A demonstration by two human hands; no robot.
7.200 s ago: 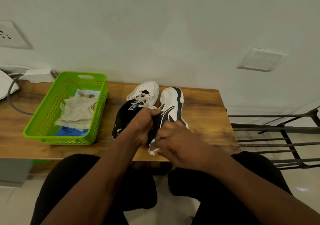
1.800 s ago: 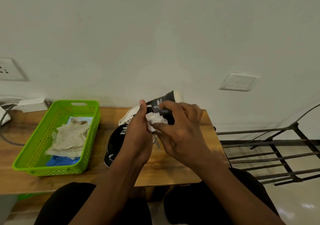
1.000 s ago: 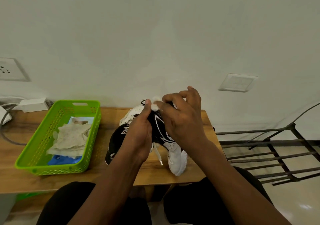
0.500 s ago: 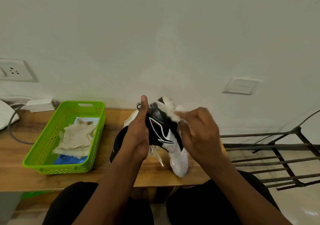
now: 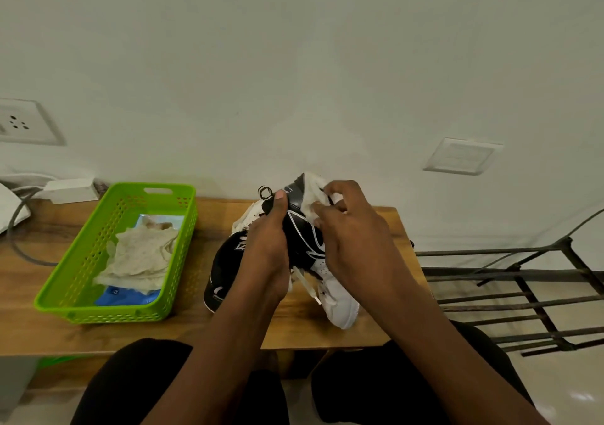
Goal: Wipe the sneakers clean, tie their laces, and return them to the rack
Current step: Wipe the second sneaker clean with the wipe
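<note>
Wiping step. My left grip [image 5: 265,254] clamped round black-and-white lace-up sneaker [image 5: 304,239]; right grip [image 5: 354,245] pinching crumpled white wipe [image 5: 312,191] against heel. Next, I judge: finish heel, tie laces.

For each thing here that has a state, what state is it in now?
Held sneaker: toe down on the table, lace hanging loose.
Left hand: grips the held sneaker.
Right hand: pinches the wipe against its heel.
Other sneaker: lies on the table.
Green basket: holds crumpled cloths.
</note>
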